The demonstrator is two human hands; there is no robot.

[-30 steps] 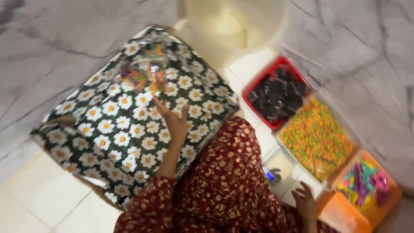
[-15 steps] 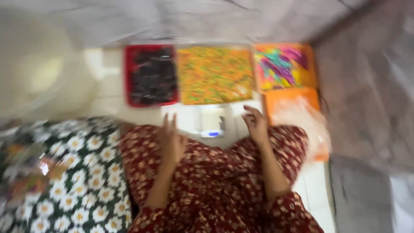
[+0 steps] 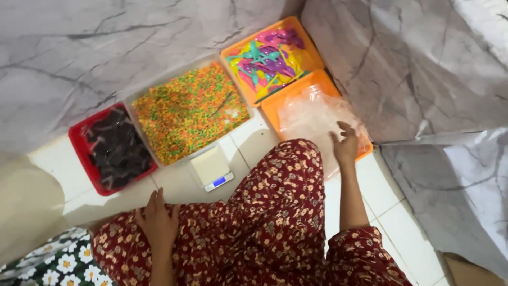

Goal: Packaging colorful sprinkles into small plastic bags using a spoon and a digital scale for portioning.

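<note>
- The right hand [image 3: 346, 144] is seen stretched out over a pile of clear plastic bags [image 3: 317, 119], its fingers spread and bent, the fingertips touching the plastic; nothing is gripped as far as can be made out.
- The bags are heaped in an orange tray [image 3: 271, 108] at the right, beside the marble-patterned wall; how many bags lie there cannot be counted, since the plastic is see-through and crumpled, and most of the tray is hidden under it.
- The left hand [image 3: 157, 222] is laid flat on the knee, fingers loosely apart, holding nothing; its wrist is cut off by the lower edge.
- The lap is covered by a dark red flowered garment [image 3: 264, 233], by which part of the tiled floor [image 3: 391, 201] is hidden.
- A small digital scale [image 3: 211, 168] with a lit display is set on the floor just in front of the knee, near a clear tray of orange, green and yellow bits [image 3: 188, 111].
- A red tray of dark pieces [image 3: 114, 151] is placed to the left; the pieces are too dark to be identified.
- Behind the orange tray, another orange tray of coloured plastic shapes [image 3: 270, 55] is seen; their kind is hard to tell.
- A daisy-printed cloth [image 3: 47, 265] is cut off at the lower left corner.
</note>
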